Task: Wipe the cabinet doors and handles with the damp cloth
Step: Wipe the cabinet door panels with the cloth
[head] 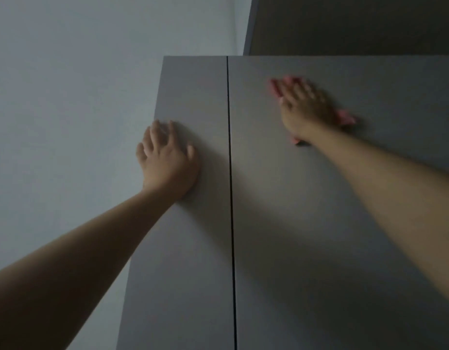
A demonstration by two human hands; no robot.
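The right grip [304, 107] is pressing the pink cloth [345, 117] flat-fingered, not clenched, high on the right cabinet door [294, 248]. The left grip [167, 157] is lying spread on the left cabinet door [193, 248], holding nothing. With only the palm pinning it, the cloth is likely risking a slip and a drop.

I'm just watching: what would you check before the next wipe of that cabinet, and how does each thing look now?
1. Pink cloth pressed under right hand on right door: ok.
2. Left hand resting on left door, seemingly steadying it: ok.
3. Gap between doors narrow and even, doors shut: ok.
4. Cloth damp: cannot tell.
5. Handles found: cannot tell, none in view.
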